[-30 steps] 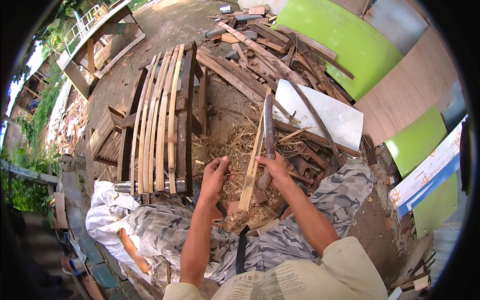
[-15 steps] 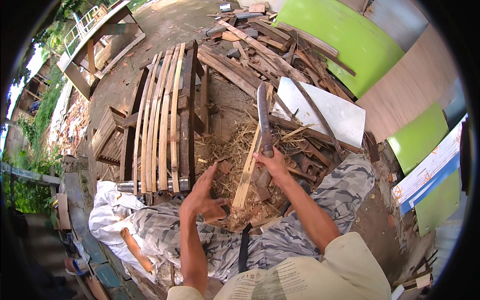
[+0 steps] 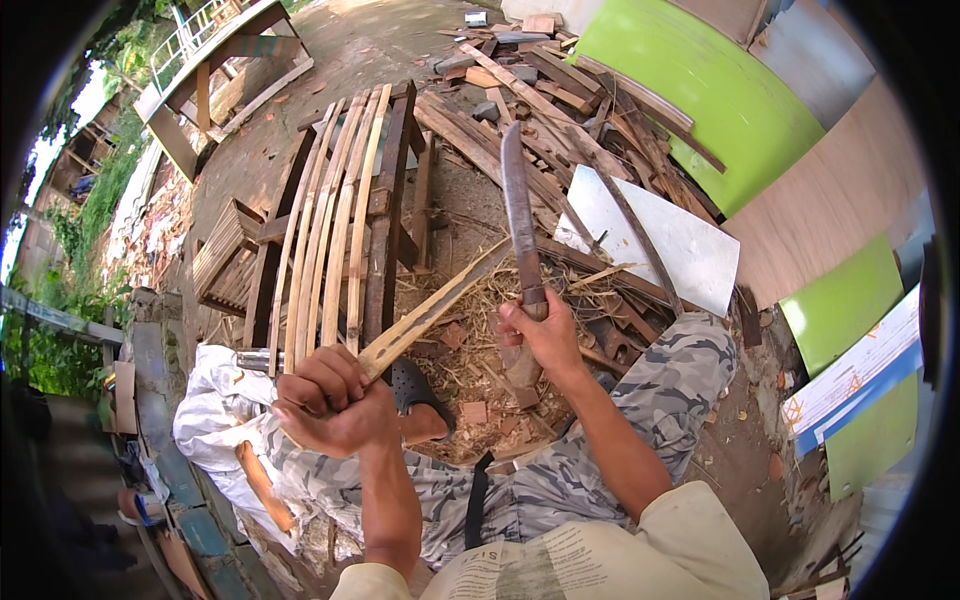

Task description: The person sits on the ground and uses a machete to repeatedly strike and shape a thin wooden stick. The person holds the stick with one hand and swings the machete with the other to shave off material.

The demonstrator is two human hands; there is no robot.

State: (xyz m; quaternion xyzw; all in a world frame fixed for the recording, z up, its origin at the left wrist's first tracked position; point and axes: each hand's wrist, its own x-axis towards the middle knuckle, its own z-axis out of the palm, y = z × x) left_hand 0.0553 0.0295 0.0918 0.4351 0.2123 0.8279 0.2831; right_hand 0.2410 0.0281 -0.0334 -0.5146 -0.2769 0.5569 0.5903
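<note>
On the left lies a white sack (image 3: pixel 215 415). Just past it, thin bent wooden strips (image 3: pixel 335 215) rest in a row on a dark wooden frame (image 3: pixel 392 200). The left hand (image 3: pixel 325 405) is closed in a tight fist around the near end of a long stick (image 3: pixel 440 305). The stick slants up and to the right, over the dry shavings (image 3: pixel 470 330) on the ground. The right hand (image 3: pixel 540 335) grips the handle of a big knife (image 3: pixel 518 205), blade pointing up. Farther right lie a white board (image 3: pixel 690 250) and green panels (image 3: pixel 720 90).
</note>
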